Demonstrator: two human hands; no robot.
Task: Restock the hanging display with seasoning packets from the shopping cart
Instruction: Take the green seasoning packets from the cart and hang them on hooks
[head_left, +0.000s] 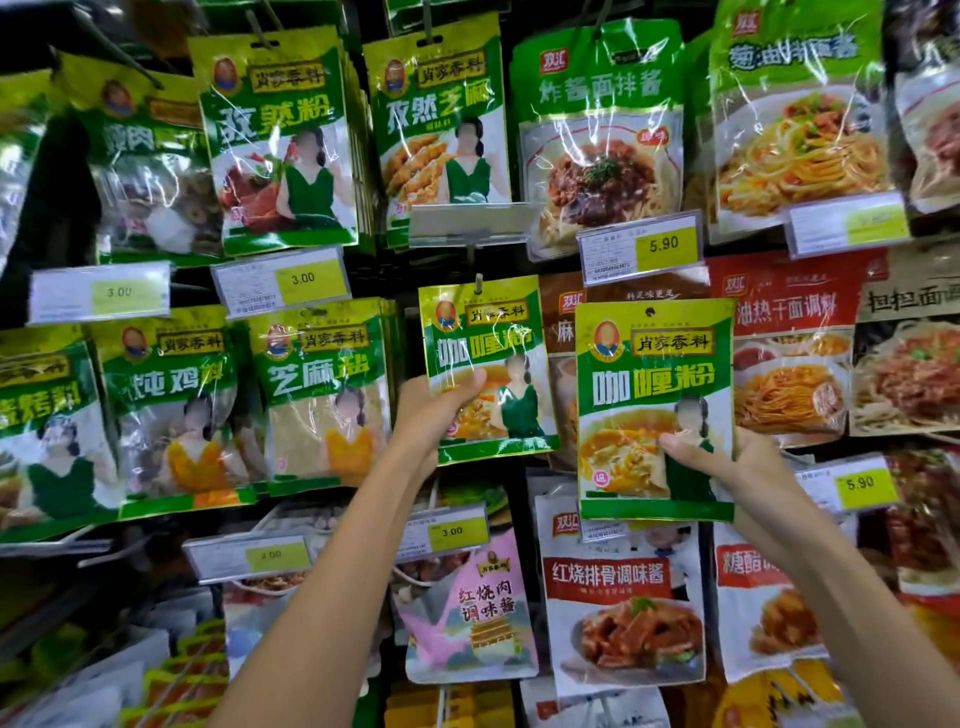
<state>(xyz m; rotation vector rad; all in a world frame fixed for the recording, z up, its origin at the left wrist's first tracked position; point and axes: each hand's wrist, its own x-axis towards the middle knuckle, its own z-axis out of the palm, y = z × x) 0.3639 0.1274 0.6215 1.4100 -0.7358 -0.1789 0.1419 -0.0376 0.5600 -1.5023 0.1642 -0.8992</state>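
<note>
Your left hand (441, 410) grips the hung curry packet (485, 338), likely steadying its peg (478, 285), while your right hand (727, 460) beside it pinches the matching packet (657, 374), hole upward for hooking.

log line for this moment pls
left hand grips hung curry packet on peg | right hand holds loose curry packet | next: likely hang it

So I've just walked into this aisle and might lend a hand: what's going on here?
A person is restocking a hanging display of seasoning packets. Their left hand grips the hung curry powder packet, which sits on a peg in the middle row. Their right hand holds a second curry powder packet of the same kind up beside it. Its hanging hole is free, so it is not yet on any peg.
</note>
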